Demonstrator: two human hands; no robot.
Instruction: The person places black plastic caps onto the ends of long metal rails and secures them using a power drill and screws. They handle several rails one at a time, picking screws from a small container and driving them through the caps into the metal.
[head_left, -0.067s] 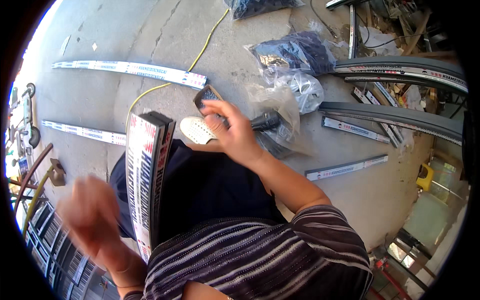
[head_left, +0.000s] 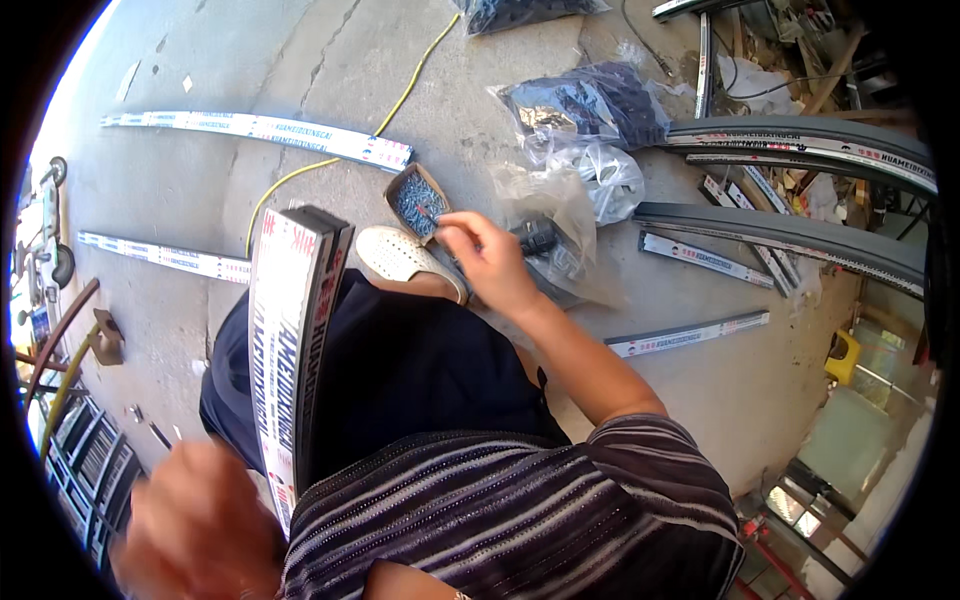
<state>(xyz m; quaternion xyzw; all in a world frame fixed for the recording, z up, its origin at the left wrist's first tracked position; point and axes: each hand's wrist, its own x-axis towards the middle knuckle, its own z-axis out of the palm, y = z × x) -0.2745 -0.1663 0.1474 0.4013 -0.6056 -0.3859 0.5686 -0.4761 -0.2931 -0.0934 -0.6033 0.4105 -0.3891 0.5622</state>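
Observation:
My right hand [head_left: 492, 262] is beside a small cardboard box [head_left: 398, 218] filled with bluish metal screws [head_left: 418, 203]. Its thumb and fingers are pinched together over the box's near right side, and a tiny dark object shows at the fingertips, too small to name. Low at the left, my left hand [head_left: 200, 525] is smeared by motion, so its fingers cannot be read. Between my arms a bundle of long profile strips [head_left: 290, 340] with white printed film rests against my dark-clothed lap, its top end pointing away from me. Neither hand touches the bundle.
A white perforated shoe [head_left: 395, 255] is close to the box. Right of it lie clear plastic bags [head_left: 570, 205] and a black tool [head_left: 540, 237]. More strips [head_left: 260, 130] lie on the concrete, crossed by a yellow cord [head_left: 405, 95]. Curved black profiles [head_left: 790, 232] extend from the right.
My right hand has drawn back toward me and to the right, uncovering the screws, and its fingers have come together. My left hand has moved down, toward me. The strip bundle has shifted slightly.

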